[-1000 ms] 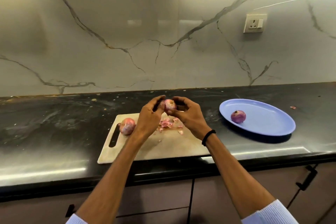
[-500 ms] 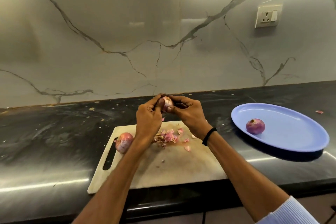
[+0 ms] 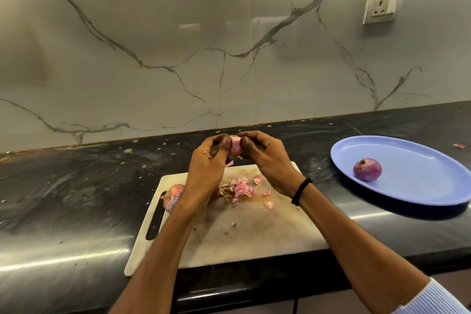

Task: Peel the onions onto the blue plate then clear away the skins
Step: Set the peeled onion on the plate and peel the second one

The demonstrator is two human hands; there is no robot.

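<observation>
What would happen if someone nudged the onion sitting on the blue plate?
It would probably roll: the onion is round and lies loose on the blue plate, whose smooth surface looks slick. The plate's raised rim might catch it. It looks firm and solid, so it likely would not squash when picked up.

1 black band at the wrist of the right hand — ribbed pale-blue sleeve (pushed up) on that arm.
</observation>
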